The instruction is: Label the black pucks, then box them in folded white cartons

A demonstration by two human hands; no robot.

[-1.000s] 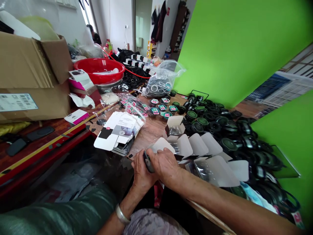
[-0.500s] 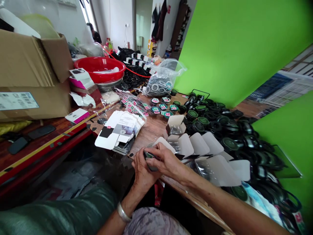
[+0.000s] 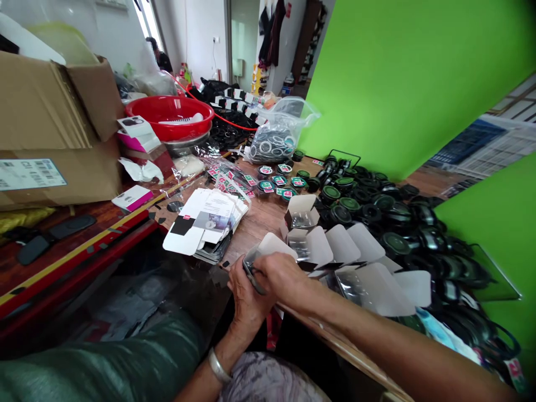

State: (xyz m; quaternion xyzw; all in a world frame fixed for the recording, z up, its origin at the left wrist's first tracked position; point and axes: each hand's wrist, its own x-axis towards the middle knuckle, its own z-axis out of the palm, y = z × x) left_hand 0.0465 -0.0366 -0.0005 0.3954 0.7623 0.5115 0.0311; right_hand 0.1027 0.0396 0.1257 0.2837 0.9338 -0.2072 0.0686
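My left hand [image 3: 244,298] and my right hand [image 3: 281,276] meet at the table's near edge, both closed on a small dark round part [image 3: 251,269] held between them. A silver bangle [image 3: 220,366] circles my left wrist. Just beyond the hands stands a row of open white cardboard boxes [image 3: 330,245] with their flaps up. Behind the boxes spreads a heap of black and green round caps [image 3: 393,223].
A stack of flat box blanks [image 3: 207,223] lies left of the hands. Further back are stickered caps [image 3: 278,184], a plastic bag of rings [image 3: 276,139], a red basin [image 3: 171,114] and a large cardboard carton [image 3: 54,128]. Green panels [image 3: 397,78] wall the right side.
My hands stayed at the table's edge and turned the small dark part between the fingers. Otherwise only the view shifted slightly.
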